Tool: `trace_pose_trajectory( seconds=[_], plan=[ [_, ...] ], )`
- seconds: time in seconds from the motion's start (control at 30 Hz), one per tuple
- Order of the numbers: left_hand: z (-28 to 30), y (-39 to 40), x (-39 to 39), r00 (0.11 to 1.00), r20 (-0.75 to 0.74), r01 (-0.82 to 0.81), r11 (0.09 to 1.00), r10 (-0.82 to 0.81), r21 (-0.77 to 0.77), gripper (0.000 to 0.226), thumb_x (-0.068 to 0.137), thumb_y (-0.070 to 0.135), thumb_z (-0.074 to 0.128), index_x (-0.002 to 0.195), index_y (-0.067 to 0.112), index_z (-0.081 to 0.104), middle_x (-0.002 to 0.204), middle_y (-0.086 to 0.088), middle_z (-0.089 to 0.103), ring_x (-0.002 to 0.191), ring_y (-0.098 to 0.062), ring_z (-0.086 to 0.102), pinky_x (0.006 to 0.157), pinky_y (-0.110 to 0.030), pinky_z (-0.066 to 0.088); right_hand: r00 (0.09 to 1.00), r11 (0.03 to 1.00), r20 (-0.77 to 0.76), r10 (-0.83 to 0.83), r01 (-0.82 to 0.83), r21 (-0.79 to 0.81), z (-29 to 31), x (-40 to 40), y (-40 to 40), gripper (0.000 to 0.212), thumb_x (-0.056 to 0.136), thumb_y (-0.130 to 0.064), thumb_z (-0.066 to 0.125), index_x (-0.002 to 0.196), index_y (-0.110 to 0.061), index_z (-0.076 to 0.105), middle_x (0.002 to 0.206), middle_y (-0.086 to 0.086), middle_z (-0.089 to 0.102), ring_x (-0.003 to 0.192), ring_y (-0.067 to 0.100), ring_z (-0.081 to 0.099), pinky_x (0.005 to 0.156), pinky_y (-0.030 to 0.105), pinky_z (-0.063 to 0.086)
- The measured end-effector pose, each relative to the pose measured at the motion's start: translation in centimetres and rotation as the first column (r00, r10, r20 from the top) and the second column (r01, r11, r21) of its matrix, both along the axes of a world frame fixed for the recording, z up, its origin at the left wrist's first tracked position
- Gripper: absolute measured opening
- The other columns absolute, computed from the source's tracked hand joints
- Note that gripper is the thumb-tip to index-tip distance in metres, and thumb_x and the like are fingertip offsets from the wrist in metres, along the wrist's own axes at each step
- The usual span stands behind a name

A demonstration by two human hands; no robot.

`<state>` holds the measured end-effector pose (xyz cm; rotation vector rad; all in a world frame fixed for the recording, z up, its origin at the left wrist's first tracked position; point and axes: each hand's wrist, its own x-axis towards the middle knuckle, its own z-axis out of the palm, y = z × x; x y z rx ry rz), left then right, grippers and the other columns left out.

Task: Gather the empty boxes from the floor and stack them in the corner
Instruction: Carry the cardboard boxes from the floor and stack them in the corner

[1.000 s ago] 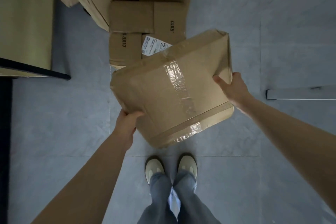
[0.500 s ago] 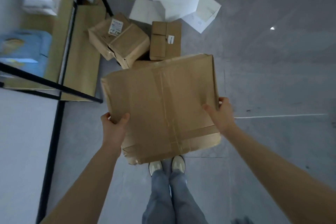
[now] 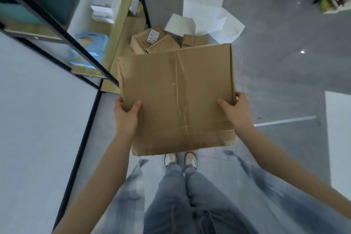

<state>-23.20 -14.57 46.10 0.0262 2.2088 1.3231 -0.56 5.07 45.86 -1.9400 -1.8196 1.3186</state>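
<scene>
Beyond the hands, brown boxes (image 3: pixel 154 42) lie huddled on the grey floor (image 3: pixel 275 74), with flattened white cardboard (image 3: pixel 204 8) just past them. A black-framed shelf (image 3: pixel 79 24) stands off to the left hand's side, holding what may be folded packets. Between the hands a large cardboard box (image 3: pixel 176 99) is held above the feet, creased, tape running down its middle. The left hand (image 3: pixel 126 115) and right hand (image 3: pixel 236 109) each grip a near side edge, thumbs on top.

The held cardboard box (image 3: pixel 176 99) hides both hands' fingers beneath it and partly covers the brown boxes (image 3: pixel 153 42) beyond.
</scene>
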Motion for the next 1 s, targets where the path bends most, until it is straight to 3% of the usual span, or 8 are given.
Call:
trace_pose_trajectory(
  seconds=[0.17,0.4,0.57,0.63,0.73,1.0],
  plan=[
    [2.5,-2.9,1.7,0.989,-0.071,-0.129,0.992,0.128,-0.013,0.06,0.089,0.032,0.068,0.141,0.018,0.04,0.124,0.006,0.053,0.108,-0.014,0.053,0.09,-0.03,0.043,0.992,0.995,-0.077,0.102,-0.101,0.015,2.7,-1.1,-0.5,0.066,0.079,-0.046,0.069,0.132,-0.021,0.039,0.128,0.01,0.051,0.112,0.03,0.055,0.098,0.05,0.046],
    [3.7,-8.4,5.6,0.908,-0.087,-0.413,0.911,0.411,-0.009,0.064,0.085,0.041,0.069,0.139,0.019,0.042,0.129,0.001,0.058,0.115,-0.02,0.058,0.102,-0.044,0.047,0.901,0.921,-0.189,0.391,-0.383,0.076,6.2,-3.8,-1.3,0.065,0.087,-0.033,0.068,0.141,-0.016,0.036,0.138,0.007,0.05,0.124,0.026,0.052,0.104,0.043,0.043],
    [4.6,-14.6,9.8,0.753,-0.077,-0.652,0.757,0.654,0.047,0.051,0.087,0.039,0.069,0.128,0.019,0.045,0.118,0.002,0.056,0.109,-0.021,0.058,0.09,-0.035,0.047,0.743,0.772,-0.213,0.634,-0.627,0.107,7.8,-6.8,-5.0,0.065,0.087,-0.031,0.067,0.142,-0.015,0.035,0.14,0.004,0.048,0.127,0.025,0.049,0.107,0.043,0.04],
    [5.0,-16.8,11.3,0.708,-0.086,-0.7,0.712,0.701,0.047,0.055,0.087,0.04,0.069,0.132,0.019,0.044,0.121,0.001,0.055,0.111,-0.02,0.056,0.093,-0.035,0.046,0.694,0.719,-0.187,0.695,-0.68,0.147,8.3,-8.0,-6.8,0.064,0.085,-0.033,0.069,0.139,-0.015,0.04,0.137,0.003,0.052,0.125,0.024,0.051,0.107,0.046,0.04],
    [5.5,-22.1,14.3,0.582,-0.084,-0.807,0.587,0.809,0.063,0.069,0.085,0.042,0.072,0.142,0.02,0.041,0.13,0.001,0.055,0.116,-0.02,0.056,0.102,-0.041,0.046,0.573,0.598,-0.18,0.8,-0.785,0.159,8.7,-9.8,-12.1,0.065,0.084,-0.036,0.069,0.139,-0.014,0.04,0.135,0.002,0.053,0.122,0.022,0.052,0.106,0.043,0.041],
    [5.5,-37.0,25.7,0.241,-0.052,-0.968,0.244,0.969,0.053,0.074,0.079,0.04,0.078,0.142,0.026,0.041,0.127,0.006,0.058,0.109,-0.017,0.061,0.095,-0.04,0.052,0.199,0.23,-0.17,0.965,-0.956,0.182,7.9,-11.1,-30.2,0.056,0.088,-0.034,0.066,0.135,-0.014,0.043,0.122,0.0,0.057,0.111,0.018,0.055,0.091,0.032,0.043]
  ],
)
